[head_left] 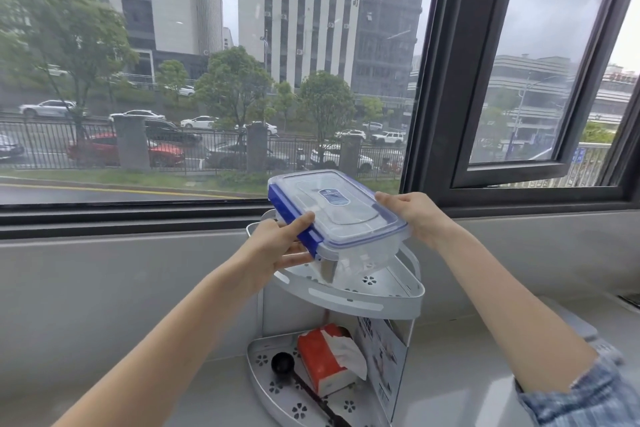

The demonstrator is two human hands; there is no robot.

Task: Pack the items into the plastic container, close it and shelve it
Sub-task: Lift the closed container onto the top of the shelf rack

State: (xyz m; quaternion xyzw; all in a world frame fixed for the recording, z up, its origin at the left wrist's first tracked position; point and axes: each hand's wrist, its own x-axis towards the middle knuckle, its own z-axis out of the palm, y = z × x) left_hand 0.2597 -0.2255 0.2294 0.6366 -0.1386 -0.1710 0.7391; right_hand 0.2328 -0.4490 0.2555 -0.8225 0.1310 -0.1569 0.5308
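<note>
A clear plastic container with a blue-trimmed lid and blue side clasps is closed and held tilted just above the upper tier of a white corner shelf. My left hand grips its left clasp side, thumb on the lid. On the container's right edge rests my right hand, gripping it. The container's lower corner hangs close over the upper tier; whether it touches is unclear. A metallic item shows dimly through the container's wall.
The shelf's lower tier holds an orange tissue pack, a black scoop and a printed card. The shelf stands on a grey sill below a large window; a dark window frame rises at right.
</note>
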